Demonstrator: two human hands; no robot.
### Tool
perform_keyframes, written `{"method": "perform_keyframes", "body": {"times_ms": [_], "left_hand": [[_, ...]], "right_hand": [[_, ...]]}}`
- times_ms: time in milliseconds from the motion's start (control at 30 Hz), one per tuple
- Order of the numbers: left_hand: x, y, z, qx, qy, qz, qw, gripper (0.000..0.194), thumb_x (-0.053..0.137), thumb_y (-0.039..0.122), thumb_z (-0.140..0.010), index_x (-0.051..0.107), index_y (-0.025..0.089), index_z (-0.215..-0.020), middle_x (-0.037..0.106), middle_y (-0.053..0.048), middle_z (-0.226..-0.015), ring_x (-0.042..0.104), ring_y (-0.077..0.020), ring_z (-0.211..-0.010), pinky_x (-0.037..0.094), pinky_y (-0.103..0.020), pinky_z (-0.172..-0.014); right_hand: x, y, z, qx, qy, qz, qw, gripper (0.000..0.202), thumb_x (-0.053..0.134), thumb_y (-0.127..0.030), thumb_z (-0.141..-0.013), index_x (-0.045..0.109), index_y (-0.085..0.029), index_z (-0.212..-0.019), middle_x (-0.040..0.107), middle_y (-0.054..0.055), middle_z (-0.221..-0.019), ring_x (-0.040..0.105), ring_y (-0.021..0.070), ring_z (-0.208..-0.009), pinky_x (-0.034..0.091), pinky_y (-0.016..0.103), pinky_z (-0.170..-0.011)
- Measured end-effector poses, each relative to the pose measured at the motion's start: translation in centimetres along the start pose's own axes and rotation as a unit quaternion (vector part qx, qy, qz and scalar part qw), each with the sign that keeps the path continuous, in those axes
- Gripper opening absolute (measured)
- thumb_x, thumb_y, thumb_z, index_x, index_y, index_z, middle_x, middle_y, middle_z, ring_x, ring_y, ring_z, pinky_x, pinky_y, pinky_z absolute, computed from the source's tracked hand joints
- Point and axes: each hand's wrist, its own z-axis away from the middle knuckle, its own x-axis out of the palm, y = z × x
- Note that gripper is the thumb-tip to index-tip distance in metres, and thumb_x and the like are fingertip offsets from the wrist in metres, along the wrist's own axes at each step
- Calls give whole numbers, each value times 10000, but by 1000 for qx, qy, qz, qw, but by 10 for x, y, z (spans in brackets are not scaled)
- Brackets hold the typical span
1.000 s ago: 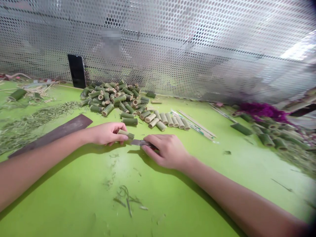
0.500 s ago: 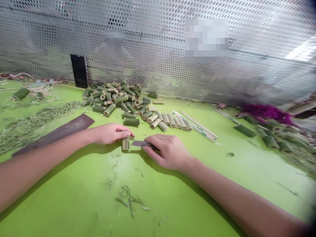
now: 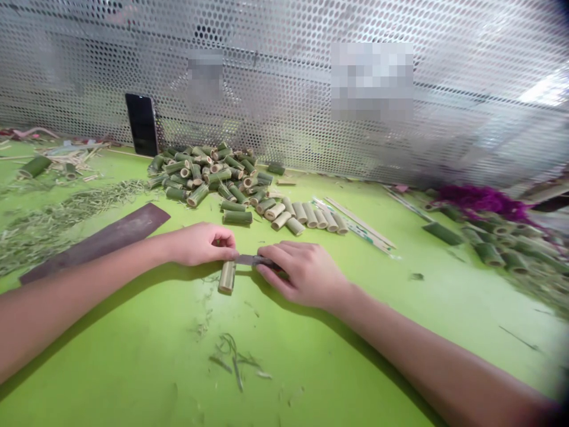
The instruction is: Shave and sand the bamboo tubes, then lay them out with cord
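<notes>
Perforated metal sheeting [image 3: 284, 133] rises behind your green table [image 3: 338, 367], a dark phone [image 3: 143, 126] leaning against it. Your left hand [image 3: 202, 244] has thumb and fingertips pinched together at the far end of a partly pale bamboo piece [image 3: 227, 277], which points toward you. Your right hand [image 3: 306, 273] has its fingers wrapped around a knife [image 3: 245, 260]; its blade tip is right beside that end, though you can't tell whether they touch. Green shavings [image 3: 236, 362] lie nearer you.
</notes>
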Motion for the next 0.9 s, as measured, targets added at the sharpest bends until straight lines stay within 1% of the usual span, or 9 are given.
{"method": "perform_keyframes", "body": {"times_ms": [133, 233, 367, 500, 600, 700, 833, 900], "left_hand": [[-1, 3, 0, -3, -14, -19, 1000, 342, 608, 530, -903, 711, 204, -924, 702, -15, -879, 591, -187, -795, 408, -276, -690], [-4, 5, 0, -14, -32, -33, 999, 315, 610, 494, -904, 746, 210, -910, 725, -17, -875, 600, -185, -786, 403, -271, -670], [-8, 6, -1, -34, -60, -29, 997, 255, 680, 448, -859, 759, 209, -895, 699, -11, -795, 558, -161, -674, 376, -263, -587], [-8, 4, -2, -44, -83, 12, 995, 307, 650, 484, -897, 740, 194, -944, 657, -11, -740, 514, -136, -565, 371, -259, -531], [-7, 4, -2, -46, -78, 28, 996, 300, 643, 475, -910, 720, 188, -946, 645, -11, -745, 519, -128, -554, 379, -253, -523], [-6, 5, -2, -51, -70, 30, 996, 275, 675, 461, -891, 692, 187, -878, 624, -2, -696, 535, -132, -544, 380, -251, -520], [-6, 5, -3, -53, -64, 22, 996, 325, 703, 514, -870, 641, 202, -803, 607, 14, -641, 546, -138, -523, 381, -258, -527], [-5, 4, -5, -53, -52, 7, 997, 358, 680, 542, -878, 619, 208, -765, 577, 25, -602, 506, -134, -499, 353, -267, -516]], "right_hand": [[0, -8, -2, -39, -6, 9, 999, 270, 476, -318, -1067, 689, -166, -1000, 694, 19, -753, 584, 137, -635, 370, 286, -608], [2, -13, -4, -39, -12, 25, 999, 276, 463, -326, -1087, 685, -175, -1024, 704, 20, -778, 594, 141, -656, 367, 295, -616], [4, -17, -7, -33, -18, 44, 998, 300, 447, -342, -1100, 685, -179, -1017, 695, 14, -774, 584, 141, -645, 347, 301, -612], [3, -19, -8, -35, -9, 54, 998, 311, 443, -342, -1104, 685, -172, -1008, 694, 12, -767, 584, 142, -651, 339, 305, -614], [3, -21, -9, -30, -8, 59, 998, 324, 434, -342, -1108, 689, -174, -1001, 706, 14, -773, 592, 143, -660, 343, 306, -616], [3, -23, -10, -22, -17, 55, 998, 324, 433, -340, -1110, 694, -178, -1008, 719, 18, -784, 598, 143, -663, 349, 304, -622], [4, -24, -10, -5, -34, 45, 998, 322, 423, -339, -1112, 694, -177, -1049, 723, 25, -797, 602, 148, -660, 338, 305, -612], [5, -23, -9, 4, -49, 36, 998, 325, 413, -343, -1114, 689, -175, -1080, 720, 28, -807, 597, 148, -650, 326, 304, -600]]}}
